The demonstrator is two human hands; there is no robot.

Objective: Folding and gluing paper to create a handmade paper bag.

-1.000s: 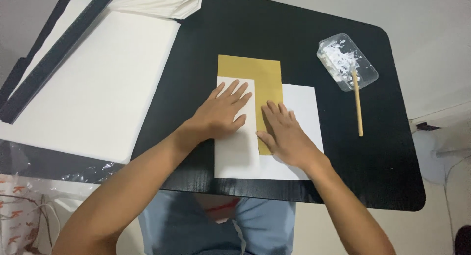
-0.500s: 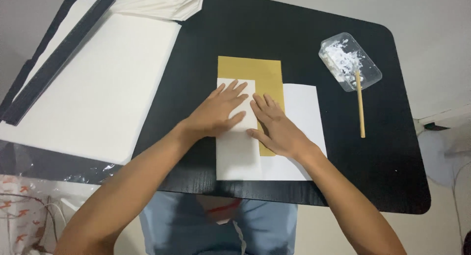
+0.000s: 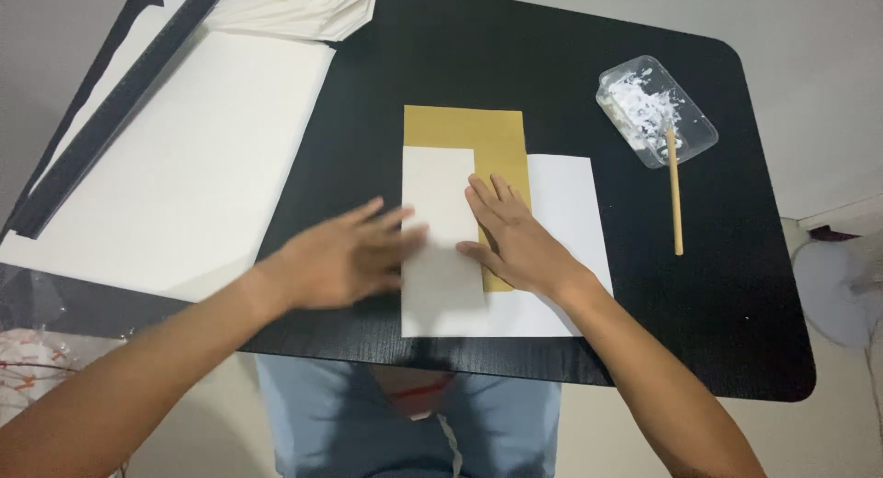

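A gold sheet [image 3: 478, 131] lies on the black table [image 3: 552, 64], partly over a white sheet [image 3: 566, 211]. A narrower white strip [image 3: 440, 257] covers the gold sheet's left part. My right hand [image 3: 515, 239] presses flat on the gold sheet and the strip's right edge, fingers spread. Blurred with motion, my left hand [image 3: 345, 257] hovers with fingers apart at the strip's left edge, mostly over bare table. Neither hand grips anything.
A clear plastic tray [image 3: 655, 110] with white paste sits at the back right, a wooden stick [image 3: 676, 197] leaning out of it. A large white board [image 3: 175, 156] and a black bar [image 3: 110, 110] lie left. Folded white paper [image 3: 303, 9] rests at the back.
My left hand slid left off the white strip toward its left edge. My right hand moved left and now rests across the gold sheet and the strip's edge.
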